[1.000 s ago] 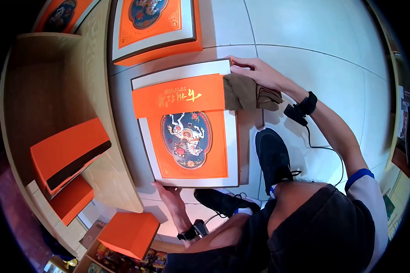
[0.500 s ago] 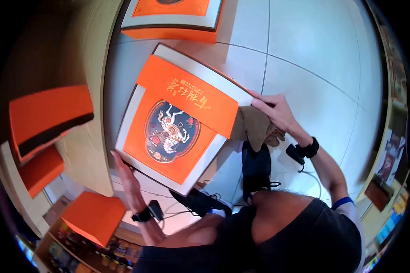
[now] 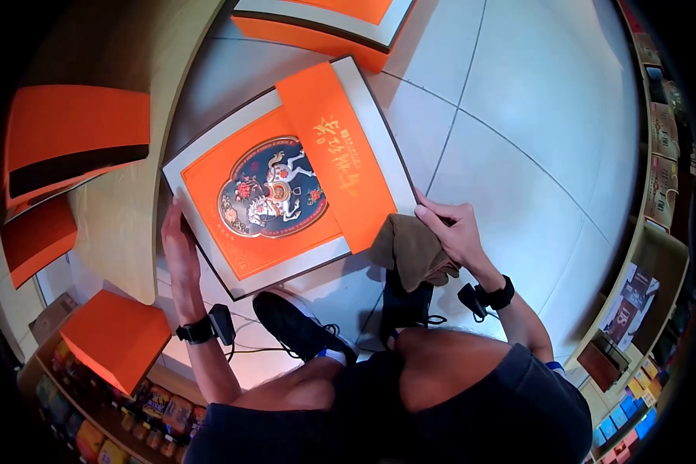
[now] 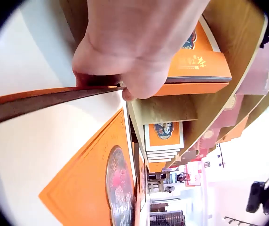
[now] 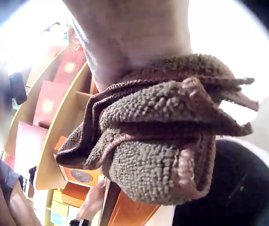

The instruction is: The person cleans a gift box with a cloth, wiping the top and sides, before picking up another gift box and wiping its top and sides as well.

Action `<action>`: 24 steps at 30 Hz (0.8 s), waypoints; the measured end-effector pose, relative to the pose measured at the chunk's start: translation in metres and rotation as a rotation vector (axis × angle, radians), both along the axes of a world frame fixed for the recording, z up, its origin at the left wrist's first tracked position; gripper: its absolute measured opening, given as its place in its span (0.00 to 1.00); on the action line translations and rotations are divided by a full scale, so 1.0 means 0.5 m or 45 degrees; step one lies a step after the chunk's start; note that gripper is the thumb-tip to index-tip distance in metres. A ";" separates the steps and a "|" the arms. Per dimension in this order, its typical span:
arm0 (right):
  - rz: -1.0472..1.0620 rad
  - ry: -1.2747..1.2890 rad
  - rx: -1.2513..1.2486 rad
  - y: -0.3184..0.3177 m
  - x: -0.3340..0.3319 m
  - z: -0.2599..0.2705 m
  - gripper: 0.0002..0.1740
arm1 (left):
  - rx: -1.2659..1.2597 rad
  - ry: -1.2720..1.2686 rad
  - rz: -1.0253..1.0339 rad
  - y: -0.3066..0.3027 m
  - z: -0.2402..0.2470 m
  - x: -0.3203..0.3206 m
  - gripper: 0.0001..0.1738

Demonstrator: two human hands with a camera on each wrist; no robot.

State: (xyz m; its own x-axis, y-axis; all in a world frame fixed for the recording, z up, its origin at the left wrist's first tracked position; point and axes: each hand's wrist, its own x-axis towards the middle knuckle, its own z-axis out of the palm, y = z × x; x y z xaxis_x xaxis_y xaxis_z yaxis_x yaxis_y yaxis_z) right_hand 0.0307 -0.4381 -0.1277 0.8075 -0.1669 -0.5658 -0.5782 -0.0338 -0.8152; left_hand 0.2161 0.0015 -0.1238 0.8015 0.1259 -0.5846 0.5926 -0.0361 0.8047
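Observation:
A large flat gift box point(image 3: 290, 182), orange and white with a horse medallion point(image 3: 278, 193) and an orange band point(image 3: 336, 135) of gold lettering, lies at an angle before me. My left hand point(image 3: 181, 251) grips its left edge; in the left wrist view the fingertips meet the box's rim point(image 4: 54, 98). On the opposite side my right hand point(image 3: 458, 236) has its thumb on the right edge of the box. That same hand holds a folded brown cloth point(image 3: 410, 251), which hangs beside the box's lower right corner. The cloth point(image 5: 144, 136) hides the right fingers in the right wrist view.
A second orange box point(image 3: 317, 35) stands on the tiled floor point(image 3: 518, 147) ahead. To the left is a wooden shelf unit point(image 3: 127, 224) with orange boxes point(image 3: 81, 127). Another orange box point(image 3: 116, 336) sits lower left. Stocked shelves point(image 3: 661, 155) line the right. My shoes point(image 3: 298, 325) are close below the box.
The gift box has turned clockwise, its lettered band swinging from the top to the right. My left hand has moved up the left side; my right hand has come down with the cloth.

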 end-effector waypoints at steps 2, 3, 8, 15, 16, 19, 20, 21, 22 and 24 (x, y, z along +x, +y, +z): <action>-0.002 -0.004 -0.041 0.012 -0.012 -0.007 0.20 | -0.074 -0.040 -0.066 0.000 -0.004 -0.002 0.26; -0.012 -0.007 -0.024 0.015 -0.014 -0.007 0.20 | -0.095 -0.053 -0.072 0.004 -0.005 -0.006 0.25; -0.049 0.021 0.032 0.012 0.000 0.009 0.20 | 0.211 -0.064 -0.168 -0.042 0.056 -0.054 0.35; -0.142 -0.019 0.010 0.026 -0.011 -0.008 0.19 | 1.234 -0.699 -0.821 -0.159 0.140 -0.112 0.32; -0.154 -0.102 -0.008 0.028 -0.015 -0.014 0.19 | 1.151 -0.783 -0.906 -0.194 0.144 -0.116 0.31; -0.137 -0.009 -0.005 0.004 -0.011 0.009 0.20 | 0.877 -0.891 -1.315 -0.292 0.140 -0.129 0.38; -0.093 0.049 0.059 0.000 -0.007 0.010 0.22 | 0.803 -0.952 -1.502 -0.317 0.135 -0.130 0.40; -0.227 0.010 0.173 0.003 -0.019 -0.012 0.23 | 0.793 -0.960 -1.629 -0.345 0.131 -0.132 0.41; -0.265 0.008 0.172 -0.004 -0.028 -0.024 0.23 | 0.779 -0.965 -1.752 -0.375 0.126 -0.137 0.42; -0.372 0.029 0.113 -0.031 -0.047 -0.040 0.22 | 0.795 -0.999 -1.919 -0.420 0.109 -0.143 0.48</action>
